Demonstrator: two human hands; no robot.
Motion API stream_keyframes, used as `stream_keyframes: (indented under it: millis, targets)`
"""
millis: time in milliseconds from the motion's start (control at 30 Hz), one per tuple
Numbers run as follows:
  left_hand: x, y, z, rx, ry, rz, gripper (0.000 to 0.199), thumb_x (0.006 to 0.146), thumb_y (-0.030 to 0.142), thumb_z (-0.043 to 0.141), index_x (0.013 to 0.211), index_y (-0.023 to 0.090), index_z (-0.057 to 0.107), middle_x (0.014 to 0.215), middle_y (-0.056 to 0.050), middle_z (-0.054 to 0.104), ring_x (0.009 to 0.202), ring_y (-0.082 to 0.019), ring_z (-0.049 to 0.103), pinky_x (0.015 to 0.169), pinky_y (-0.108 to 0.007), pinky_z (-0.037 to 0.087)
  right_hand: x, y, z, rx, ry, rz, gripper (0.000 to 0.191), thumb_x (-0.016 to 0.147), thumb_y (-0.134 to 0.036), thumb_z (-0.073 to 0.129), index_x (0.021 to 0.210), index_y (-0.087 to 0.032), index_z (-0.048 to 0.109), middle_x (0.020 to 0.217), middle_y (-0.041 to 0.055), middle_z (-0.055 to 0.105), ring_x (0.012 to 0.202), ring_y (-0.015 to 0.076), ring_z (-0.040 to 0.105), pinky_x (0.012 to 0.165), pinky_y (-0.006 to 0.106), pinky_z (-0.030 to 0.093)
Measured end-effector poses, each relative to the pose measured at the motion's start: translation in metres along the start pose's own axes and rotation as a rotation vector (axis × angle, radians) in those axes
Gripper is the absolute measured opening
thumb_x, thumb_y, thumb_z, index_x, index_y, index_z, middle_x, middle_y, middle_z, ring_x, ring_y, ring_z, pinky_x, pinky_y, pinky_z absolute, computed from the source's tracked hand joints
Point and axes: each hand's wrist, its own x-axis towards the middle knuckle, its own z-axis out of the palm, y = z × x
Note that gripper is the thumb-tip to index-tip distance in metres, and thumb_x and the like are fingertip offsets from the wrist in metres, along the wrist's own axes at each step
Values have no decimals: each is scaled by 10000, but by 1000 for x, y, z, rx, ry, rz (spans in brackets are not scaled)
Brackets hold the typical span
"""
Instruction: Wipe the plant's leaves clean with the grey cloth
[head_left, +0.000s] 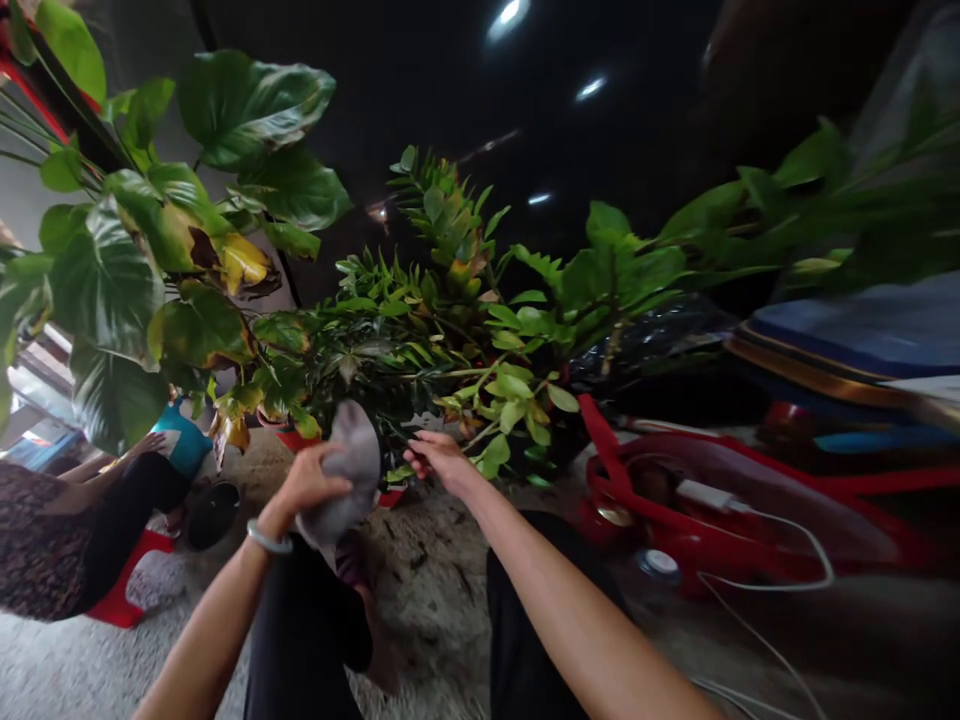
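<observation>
- My left hand clasps a grey cloth, fingers pressed together over it.
- My right hand is just beside the leaves of a ZZ plant, fingers loosely curled; I cannot tell whether they touch.
- A seated person is to my left, on a red stool.

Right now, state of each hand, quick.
Left hand: closed on a grey cloth.
Right hand: partly open, nothing visible in it, beside green leaves.
</observation>
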Motion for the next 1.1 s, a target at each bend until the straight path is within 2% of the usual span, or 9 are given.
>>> stream_keyframes:
  millis: [133, 300, 367, 467, 633, 733, 833, 933, 1100]
  targets:
    - [-37, -12, -2, -96, -96, -119, 489, 486, 295, 860, 966, 269, 769, 968, -19, 784, 974, -350, 713, 908, -463, 568, -1, -1, -3, -17, -6, 13, 150, 780, -135, 705, 701, -172, 584, 512, -17, 638, 372, 77, 507, 328, 158, 387]
    - [-4, 51, -66, -194, 528, 81, 623, 621, 383, 812, 1206, 196, 705, 1126, -68, 751, 1032, -315, 693, 921, -450, 581, -1, -3, -5, 8, -25, 11, 132, 759, -134, 706, 698, -168, 593, 554, 11, 674, 398, 88, 535, 356, 174, 432]
    - [22, 67, -68, -212, 612, 120, 678, 631, 367, 814, 1271, 185, 684, 1193, -68, 737, 1077, -300, 684, 965, -433, 568, -1, -3, -3, 27, -28, -16, 121, 752, -136, 706, 701, -165, 601, 572, 18, 688, 409, 88, 544, 369, 174, 444]
    - [38, 58, -37, -157, 358, 64, 652, 624, 286, 799, 1257, 165, 705, 1176, -74, 752, 1077, -303, 694, 978, -425, 559, 0, -3, 0, 46, -26, -28, 134, 747, -136, 710, 683, -168, 597, 557, 2, 673, 397, 78, 527, 370, 167, 438]
    - [-9, 11, 3, 22, -390, -22, 633, 507, 234, 874, 1133, 210, 783, 1130, -30, 780, 1096, -333, 694, 1021, -445, 525, 2, -2, 0, -43, 38, 38, 102, 769, -120, 710, 718, -162, 633, 502, -26, 630, 375, 83, 506, 347, 167, 397]
    - [-23, 18, -27, -40, -272, 12, 644, 545, 265, 872, 1178, 213, 768, 1204, -48, 761, 1142, -327, 678, 1043, -434, 512, 0, -3, -4, -20, -1, 24, 120, 770, -122, 739, 725, -157, 633, 528, -22, 641, 376, 71, 496, 352, 164, 397]
    - [6, 50, -64, -151, 194, 128, 698, 588, 347, 858, 1253, 184, 724, 1246, -79, 738, 1143, -322, 674, 1010, -412, 535, -1, -3, -6, 18, -62, -23, 163, 761, -150, 764, 697, -157, 615, 548, -14, 647, 381, 66, 491, 364, 171, 425]
    - [53, 78, -68, -193, 520, 234, 726, 620, 365, 828, 1308, 183, 685, 1241, -72, 733, 1127, -296, 676, 992, -393, 546, 0, -4, -3, 30, -70, -37, 160, 748, -158, 760, 688, -159, 612, 557, -3, 660, 395, 69, 504, 370, 171, 444]
    - [68, 73, -18, -18, 34, 223, 673, 619, 249, 812, 1278, 166, 705, 1215, -83, 750, 1104, -298, 690, 1015, -409, 532, 5, 0, 2, 66, -50, -21, 118, 725, -118, 707, 672, -163, 612, 510, -13, 641, 363, 74, 489, 356, 177, 433]
